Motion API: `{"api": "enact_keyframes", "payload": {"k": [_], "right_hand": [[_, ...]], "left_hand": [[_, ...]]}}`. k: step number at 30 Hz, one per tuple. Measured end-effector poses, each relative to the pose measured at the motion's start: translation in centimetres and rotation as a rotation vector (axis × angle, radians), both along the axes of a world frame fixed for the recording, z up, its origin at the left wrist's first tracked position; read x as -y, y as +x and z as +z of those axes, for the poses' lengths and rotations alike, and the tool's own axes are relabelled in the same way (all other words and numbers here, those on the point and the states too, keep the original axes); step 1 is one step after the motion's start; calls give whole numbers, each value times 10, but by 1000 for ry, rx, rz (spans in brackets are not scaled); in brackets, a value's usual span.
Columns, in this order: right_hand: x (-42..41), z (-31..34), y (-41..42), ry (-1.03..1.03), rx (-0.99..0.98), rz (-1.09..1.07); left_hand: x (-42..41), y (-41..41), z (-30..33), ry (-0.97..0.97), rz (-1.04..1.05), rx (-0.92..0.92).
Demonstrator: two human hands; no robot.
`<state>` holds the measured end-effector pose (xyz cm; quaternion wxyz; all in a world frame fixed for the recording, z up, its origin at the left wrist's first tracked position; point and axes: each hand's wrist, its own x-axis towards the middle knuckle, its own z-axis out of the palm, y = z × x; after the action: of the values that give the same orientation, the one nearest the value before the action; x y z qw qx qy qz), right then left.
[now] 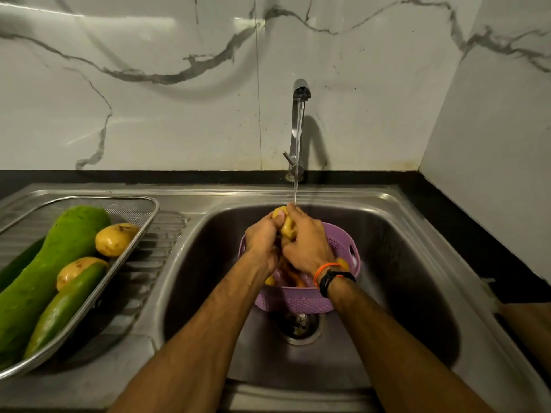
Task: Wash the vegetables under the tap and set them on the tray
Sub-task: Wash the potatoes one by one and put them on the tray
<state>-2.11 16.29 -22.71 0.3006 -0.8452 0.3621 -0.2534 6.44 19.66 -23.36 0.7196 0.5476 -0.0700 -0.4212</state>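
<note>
Your forearms reach over the sink [387, 222] and both your left hand [262, 236] and right hand [307, 242] clutch a potato [286, 226] under the tap [299, 93] stream above the purple basket [298, 299], washing underway, next carry it left to the tray [143, 222].

single head cam, looks forward and down, close over sink [411, 234]; tap [298, 126] at 12, tray [150, 216] at 9.

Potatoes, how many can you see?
3: two on the tray, the upper potato and lower potato, one held potato in both hands under the tap. The purple basket may hide more.
</note>
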Motion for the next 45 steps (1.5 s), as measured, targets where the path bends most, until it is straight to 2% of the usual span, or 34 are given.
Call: {"api": "enact_keyframes", "payload": {"k": [4,7,9,13,18,22,27,32,38,42,45], "right_hand": [[-2,1,-4,-62,110,-71],[3,3,-1,44,25,-28],[4,1,-2,47,32,-24],[-3,3,-7,-67,174,-112],[0,5,-1,25,50,-38],[-2,5,-7,-37,125,-117],[0,6,-1,-24,107,-72],[1,2,-7,-49,128,-97],[5,4,-2,39,82,-37],[1,2,-5,-74,165,-109],[4,1,1,-67,139,-84]], "left_hand": [[1,-3,3,-2,-19,-25],[0,-7,4,-45,-132,-25],[0,-9,5,-40,-101,-43],[-1,-7,7,-38,-16,-92],[-4,-8,8,-65,-103,-54],[-2,-9,8,-45,10,-115],[-3,-10,9,-73,-137,-104],[2,-6,7,-14,1,-91],[-3,-2,8,-63,-134,-110],[3,-1,5,-32,-34,-85],[1,-3,6,-52,-108,-67]]}}
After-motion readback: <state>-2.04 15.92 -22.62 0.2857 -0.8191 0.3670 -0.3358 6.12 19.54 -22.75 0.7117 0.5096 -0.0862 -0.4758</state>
